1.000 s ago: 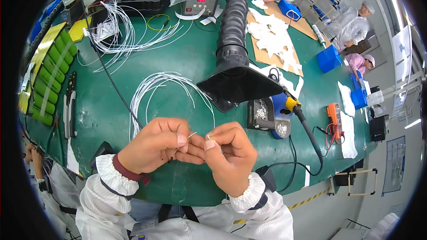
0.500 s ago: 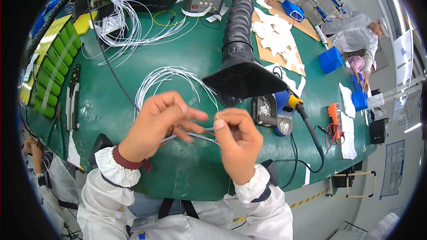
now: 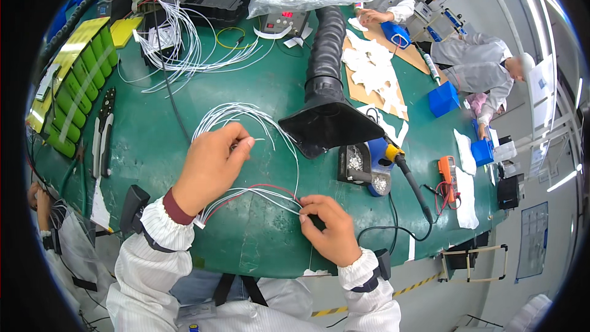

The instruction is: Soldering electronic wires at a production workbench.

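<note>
A loop of thin white wires [image 3: 228, 110] lies on the green table in front of me. My left hand [image 3: 214, 158] is closed in a pinch over the loop's near left side; a short white wire end [image 3: 260, 140] pokes out past its thumb. Lower down, a harness of white wires with one red wire [image 3: 263, 185] among them runs from beneath my left wrist, where a small white connector [image 3: 199, 224] shows. My right hand [image 3: 332, 227] pinches the right end of this harness between thumb and fingers. One white wire from the loop reaches down to that spot.
A black fume hood [image 3: 329, 124] hangs beyond my hands. Right of it are a soldering iron [image 3: 412, 185] in its stand and an orange multimeter [image 3: 447, 178]. Crimping pliers [image 3: 104, 135] and a green cell pack [image 3: 83, 83] lie left. Co-workers sit at the far right.
My hands have moved apart: the left went up and closed on a white wire, while the right came down to the harness end. The view has shifted slightly.
</note>
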